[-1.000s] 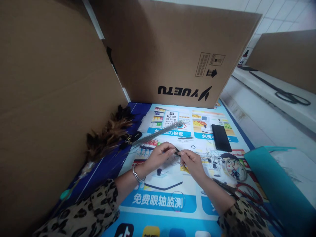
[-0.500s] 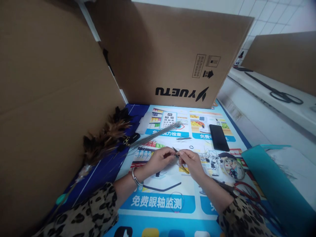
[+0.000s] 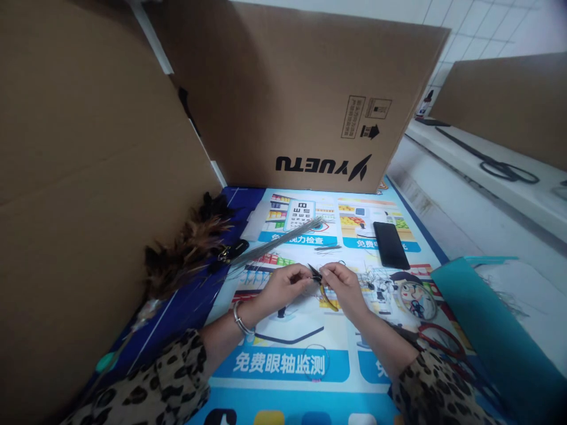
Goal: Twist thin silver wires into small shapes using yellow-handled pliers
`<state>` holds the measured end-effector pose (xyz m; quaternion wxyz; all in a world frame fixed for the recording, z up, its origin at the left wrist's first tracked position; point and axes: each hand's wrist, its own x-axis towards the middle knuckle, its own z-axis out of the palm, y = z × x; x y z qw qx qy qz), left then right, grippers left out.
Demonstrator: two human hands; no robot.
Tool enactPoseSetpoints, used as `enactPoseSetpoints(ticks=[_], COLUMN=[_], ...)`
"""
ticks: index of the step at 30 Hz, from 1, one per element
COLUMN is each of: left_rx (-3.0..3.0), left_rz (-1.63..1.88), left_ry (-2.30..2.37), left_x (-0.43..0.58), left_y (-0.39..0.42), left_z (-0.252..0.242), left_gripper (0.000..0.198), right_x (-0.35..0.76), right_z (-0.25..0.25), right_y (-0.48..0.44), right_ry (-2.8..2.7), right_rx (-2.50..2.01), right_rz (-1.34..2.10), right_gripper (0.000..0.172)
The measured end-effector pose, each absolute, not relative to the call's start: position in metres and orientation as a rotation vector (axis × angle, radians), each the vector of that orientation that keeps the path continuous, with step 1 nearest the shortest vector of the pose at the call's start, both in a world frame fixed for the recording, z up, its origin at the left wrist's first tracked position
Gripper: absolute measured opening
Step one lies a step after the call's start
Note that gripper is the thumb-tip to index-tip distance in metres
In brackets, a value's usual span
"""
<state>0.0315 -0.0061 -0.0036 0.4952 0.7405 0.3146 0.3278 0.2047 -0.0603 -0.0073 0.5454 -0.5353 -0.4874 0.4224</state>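
My left hand point(image 3: 290, 286) has thumb and fingertips pinched together; what lies between them is too small to make out. Close on the other side, my right hand point(image 3: 345, 287) is also closed in a pinch, its fingertips beside the jaws of small yellow-handled pliers point(image 3: 329, 300). These pliers show between the two hands, dark pointed jaws toward the far side; whether they rest on the table or in my fingers is unclear. A bundle of thin metal wires point(image 3: 283, 239) lies beyond my left hand, with a few short wire pieces point(image 3: 328, 248) near it.
A black phone point(image 3: 390, 245) lies beyond my right hand. Nearer are a round clear dish point(image 3: 417, 300), red-handled scissors point(image 3: 443, 339) and a teal box point(image 3: 491, 330). Brown feathers point(image 3: 188, 254) lie at left. A thin wire ring point(image 3: 316, 362) sits in front; cardboard panels point(image 3: 310, 94) stand behind.
My right fingertips have shifted slightly off the pliers, so more of the dark jaws shows between the hands. The whole view has moved a little.
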Motion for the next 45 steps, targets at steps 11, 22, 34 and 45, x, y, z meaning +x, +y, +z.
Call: enactPoseSetpoints(ticks=[11, 22, 34, 45], left_rx=[1.733, 1.811, 1.910, 1.989], left_rz=[0.837, 0.914, 0.981, 1.085], left_ry=[0.749, 0.691, 0.690, 0.680], left_x=[0.031, 0.029, 0.029, 0.028], left_y=[-0.005, -0.006, -0.006, -0.008], left_z=[-0.007, 0.003, 0.006, 0.004], left_gripper=[0.010, 0.006, 0.007, 0.008], right_x=[0.206, 0.208, 0.207, 0.207], right_z=[-0.008, -0.004, -0.005, -0.008], right_y=[-0.061, -0.062, -0.063, -0.064], right_ry=[-1.244, -1.254, -1.162, -1.113], right_rx=[-1.299, -1.254, -1.257, -1.253], right_rz=[0.802, 0.737, 0.775, 0.819], right_gripper=[0.013, 0.011, 0.013, 0.012])
